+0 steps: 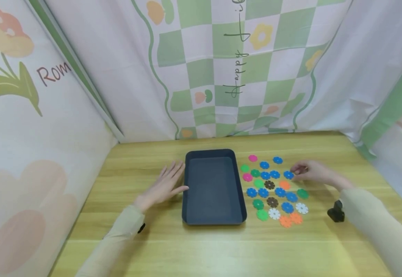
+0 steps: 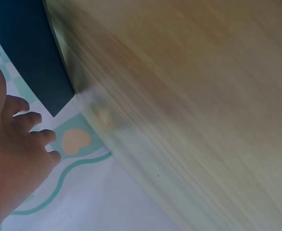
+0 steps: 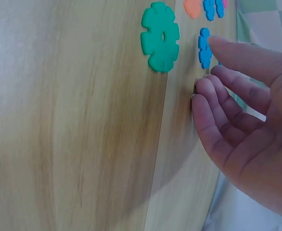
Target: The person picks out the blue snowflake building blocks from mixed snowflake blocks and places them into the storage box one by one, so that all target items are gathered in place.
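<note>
My left hand (image 1: 166, 182) lies with fingers spread at the left wall of a dark rectangular tray (image 1: 215, 188). In the left wrist view, the fingers (image 2: 23, 120) show beside the tray's dark side (image 2: 32, 53). My right hand (image 1: 309, 172) is low over the table, its fingertips right at a blue notched flower-shaped disc (image 1: 288, 175). In the right wrist view, the thumb tip overlaps the edge of a blue disc (image 3: 205, 48), and the other fingers are loosely bent with a gap from the thumb. A green disc (image 3: 161, 37) lies nearby.
Several flower discs in blue, green, pink, orange, brown and white, such as a white disc (image 1: 301, 208) and an orange disc (image 1: 285, 221), lie right of the tray. A small black object (image 1: 336, 212) is beside the right sleeve. A checked curtain (image 1: 235, 77) hangs behind the wooden table (image 1: 201, 250).
</note>
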Demonstrator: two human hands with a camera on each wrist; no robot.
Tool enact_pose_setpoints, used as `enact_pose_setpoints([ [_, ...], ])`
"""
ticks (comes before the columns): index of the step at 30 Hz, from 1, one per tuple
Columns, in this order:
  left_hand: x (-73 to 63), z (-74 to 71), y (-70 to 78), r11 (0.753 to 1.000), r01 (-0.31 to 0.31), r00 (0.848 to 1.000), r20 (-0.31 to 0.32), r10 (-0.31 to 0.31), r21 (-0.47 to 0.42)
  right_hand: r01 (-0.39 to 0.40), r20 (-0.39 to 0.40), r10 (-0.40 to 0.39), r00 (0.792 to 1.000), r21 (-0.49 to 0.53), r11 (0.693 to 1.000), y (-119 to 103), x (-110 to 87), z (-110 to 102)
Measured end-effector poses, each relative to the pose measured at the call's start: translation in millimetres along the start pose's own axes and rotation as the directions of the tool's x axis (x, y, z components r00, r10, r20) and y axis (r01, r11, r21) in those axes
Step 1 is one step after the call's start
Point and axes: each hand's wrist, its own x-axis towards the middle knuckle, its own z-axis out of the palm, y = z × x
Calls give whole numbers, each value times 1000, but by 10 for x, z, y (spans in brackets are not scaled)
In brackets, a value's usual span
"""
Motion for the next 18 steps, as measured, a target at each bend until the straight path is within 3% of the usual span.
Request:
enact_pose_setpoints([
  [8,53,35,32,996,-80,997,9,79,33,-60,28,59,998,31,998,-7,43,9],
  [18,55,54,22,994,-91,996,-5,92,59,-48,30,46,998,49,998,1,90,29],
])
